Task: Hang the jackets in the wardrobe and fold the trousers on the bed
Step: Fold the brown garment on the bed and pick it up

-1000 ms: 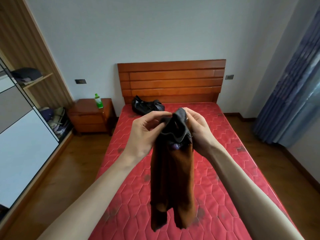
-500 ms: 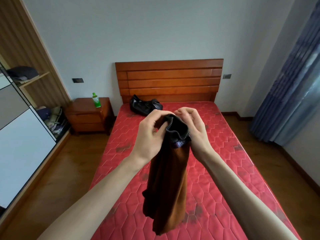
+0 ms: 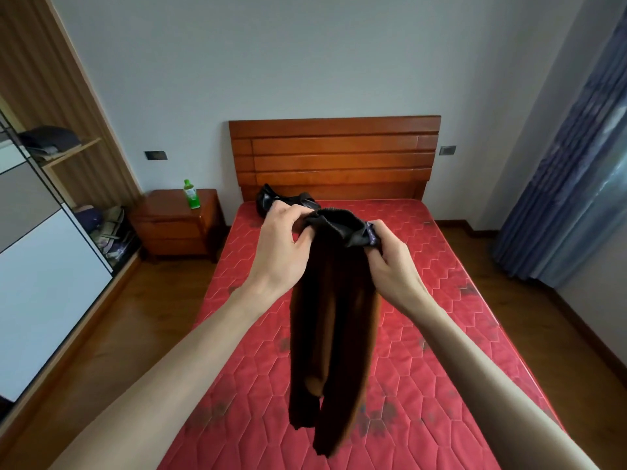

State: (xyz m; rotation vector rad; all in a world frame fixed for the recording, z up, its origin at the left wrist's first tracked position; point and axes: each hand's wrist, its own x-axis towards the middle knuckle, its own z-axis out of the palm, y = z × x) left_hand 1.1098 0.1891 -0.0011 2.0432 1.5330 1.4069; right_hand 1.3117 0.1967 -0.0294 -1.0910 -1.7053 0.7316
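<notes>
Trousers hang from the waistband, pinched by the left hand and right hand. Spread them flat on the bed before folding.

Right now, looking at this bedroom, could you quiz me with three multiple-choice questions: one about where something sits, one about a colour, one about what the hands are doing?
1. Where does the green bottle stand?
A. on the bedside cabinet
B. on the mattress
C. on the floor

2. What colour is the mattress?
A. blue
B. white
C. red

3. How are the brown trousers placed?
A. folded flat on the bed
B. held up by the waistband, legs hanging
C. hung in the wardrobe

Answers:
1. A, the bottle stands upright on the wooden cabinet's top, left of the bed.
2. C, the quilted surface is red.
3. B, the left hand and right hand each grip the dark waistband above the mattress.
</notes>
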